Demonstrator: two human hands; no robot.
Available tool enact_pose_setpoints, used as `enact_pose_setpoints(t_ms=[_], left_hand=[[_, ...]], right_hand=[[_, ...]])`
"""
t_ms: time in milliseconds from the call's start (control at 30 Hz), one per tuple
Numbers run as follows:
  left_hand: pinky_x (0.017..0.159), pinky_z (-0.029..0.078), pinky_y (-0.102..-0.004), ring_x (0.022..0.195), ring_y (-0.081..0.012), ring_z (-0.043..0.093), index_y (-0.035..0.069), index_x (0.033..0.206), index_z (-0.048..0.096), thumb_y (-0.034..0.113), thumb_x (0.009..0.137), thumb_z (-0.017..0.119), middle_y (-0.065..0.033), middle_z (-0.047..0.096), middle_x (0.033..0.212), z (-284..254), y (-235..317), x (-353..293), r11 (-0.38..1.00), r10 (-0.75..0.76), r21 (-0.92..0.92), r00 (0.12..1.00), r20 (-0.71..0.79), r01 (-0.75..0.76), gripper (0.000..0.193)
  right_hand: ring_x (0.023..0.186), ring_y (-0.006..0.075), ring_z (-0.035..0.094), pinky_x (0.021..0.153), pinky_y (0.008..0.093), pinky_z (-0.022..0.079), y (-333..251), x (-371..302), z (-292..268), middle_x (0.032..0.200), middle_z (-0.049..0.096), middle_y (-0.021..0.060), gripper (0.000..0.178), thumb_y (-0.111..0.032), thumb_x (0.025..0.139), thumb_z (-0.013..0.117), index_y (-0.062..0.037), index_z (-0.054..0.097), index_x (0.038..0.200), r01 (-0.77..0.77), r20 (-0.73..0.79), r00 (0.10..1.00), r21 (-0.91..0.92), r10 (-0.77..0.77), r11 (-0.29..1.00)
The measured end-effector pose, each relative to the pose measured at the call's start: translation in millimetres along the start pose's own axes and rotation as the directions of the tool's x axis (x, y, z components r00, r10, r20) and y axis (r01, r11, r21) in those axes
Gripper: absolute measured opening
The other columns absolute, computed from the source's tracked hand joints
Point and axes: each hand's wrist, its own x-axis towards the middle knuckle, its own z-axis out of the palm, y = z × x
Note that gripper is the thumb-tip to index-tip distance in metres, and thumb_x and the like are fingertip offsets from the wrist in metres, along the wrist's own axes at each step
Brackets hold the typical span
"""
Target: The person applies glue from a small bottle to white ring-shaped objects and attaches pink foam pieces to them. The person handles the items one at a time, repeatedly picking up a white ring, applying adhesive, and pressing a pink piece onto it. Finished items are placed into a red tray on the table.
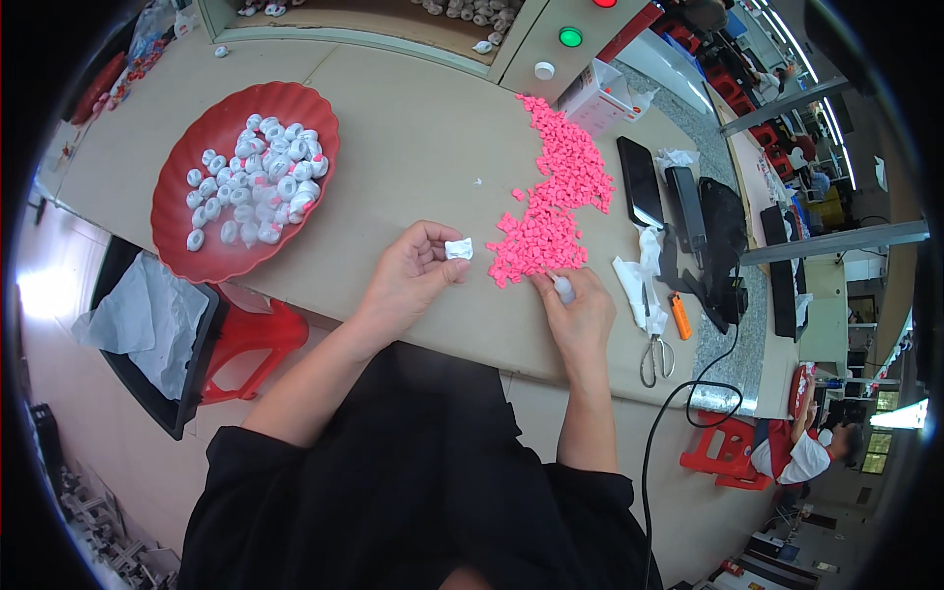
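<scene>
Between the thumb and fingers of my left hand [418, 264] is a small white piece [458, 249], held just above the table. My right hand [580, 310] is at the near edge of a spread pile of small pink pieces [536, 241]. A small whitish bottle [563, 288] with a narrow tip sits in its grip, and the thumb and forefinger touch the pile's edge. Whether they pinch a pink piece cannot be made out. To the left stands a red scalloped bowl [177, 167] with many small round white pieces [261, 167], some showing pink.
A green-lit machine [551, 54] stands at the back. On the right lie a black phone [640, 180], white tissue [649, 251], scissors [657, 360], an orange cutter [680, 317] and a black cable [649, 462]. A black tray [147, 354] and red stool [258, 339] stand below left.
</scene>
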Motion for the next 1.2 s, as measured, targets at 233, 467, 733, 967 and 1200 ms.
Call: enact_pose_setpoints(t_ms=[233,467,733,967,1200], left_hand=[[0.073,0.046,-0.0247,0.08,-0.0104,0.054,-0.002,0.103,0.047,-0.001,0.082,0.056,-0.0056,0.055,0.091,0.7,0.2,-0.4,1.0,-0.015,-0.001,1.0,-0.006,0.015,0.023],[0.073,0.046,-0.0245,0.08,-0.0104,0.054,-0.002,0.103,0.047,-0.002,0.082,0.056,-0.0057,0.055,0.091,1.5,1.4,-1.4,1.0,-0.018,0.003,1.0,-0.005,0.018,0.023],[0.071,0.047,-0.0245,0.08,-0.0115,0.055,-0.002,0.103,0.046,-0.003,0.082,0.056,-0.0064,0.055,0.091,7.3,1.4,-1.1,0.999,-0.002,0.035,1.0,0.008,0.002,0.023],[0.071,0.049,-0.0256,0.083,-0.0117,0.055,-0.002,0.107,0.045,-0.004,0.083,0.054,-0.0068,0.055,0.094,32.1,2.3,-1.6,1.0,-0.023,-0.012,0.994,0.104,0.024,0.026],[0.071,0.048,-0.0251,0.082,-0.0109,0.055,-0.002,0.107,0.047,-0.004,0.083,0.054,-0.0062,0.055,0.093,27.0,-9.7,-1.2,0.999,-0.041,0.001,0.997,0.069,0.041,0.025]], right_hand=[[0.07,0.0264,0.059,0.062,0.0326,0.045,7.3,1.0,-4.1,0.077,0.061,0.0098,0.015,-0.013,0.071,0.068,-0.0021,0.065,0.08,0.055,0.162,0.984,0.115,-0.074,0.992],[0.072,0.0253,0.059,0.064,0.0312,0.045,21.5,-8.9,-11.3,0.078,0.061,0.0085,0.017,-0.01,0.069,0.069,-0.0045,0.066,0.085,-0.078,0.159,0.987,0.405,0.014,0.911],[0.074,0.0282,0.06,0.064,0.0333,0.047,5.9,-9.3,-6.4,0.082,0.062,0.01,0.011,-0.013,0.074,0.064,-0.0065,0.064,0.082,0.011,0.161,0.986,0.15,-0.035,0.989],[0.072,0.0222,0.062,0.063,0.0298,0.047,9.2,-9.4,-7.5,0.081,0.064,0.0122,0.012,-0.011,0.076,0.063,-0.0023,0.063,0.084,-0.144,0.14,0.986,0.39,0.096,0.91],[0.07,0.0169,0.059,0.065,0.0273,0.045,23.4,-13.3,-2.3,0.079,0.063,0.0109,0.012,-0.01,0.077,0.064,0.0001,0.063,0.084,-0.2,0.063,0.979,0.482,0.194,0.853]])
